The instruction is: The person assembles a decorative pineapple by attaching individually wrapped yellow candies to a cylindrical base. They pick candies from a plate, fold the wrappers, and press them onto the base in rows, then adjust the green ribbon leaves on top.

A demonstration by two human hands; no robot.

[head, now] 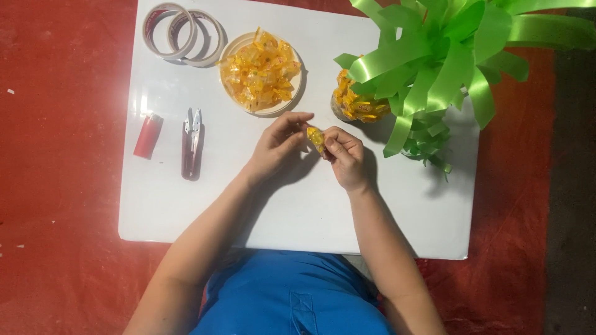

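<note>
Seen from above, a white table (186, 205) stands on a red floor covering (56, 186), with a person in blue clothing (292, 298) seated at its near edge. Farthest left on the table lies a small red lighter (148, 136). Just beside it to the right lies a pair of maroon thread snips (192, 143), blades pointing away from the person. Above these, at the table's far edge, sit two rolls of tape (184, 33), touching each other. Right of the tape rests a round plate (230, 46) heaped with yellow wrapped candies (259, 71).

Near the middle of the table, both forearms reach forward and the hands meet. The left hand (276, 149) is curled, its thumb and fingertips pinched on one end of a single yellow wrapped candy (315, 138). The right hand (344, 158) is closed around the candy's other end, fingers folded inward. The candy is held between the two hands, just above the tabletop, below and right of the plate.

Further right stands a candy-covered bottle-shaped form (357, 102), partly clad in the same yellow sweets. Over it, bright green ribbon leaves (441, 62) fan out toward the table's right corner.
</note>
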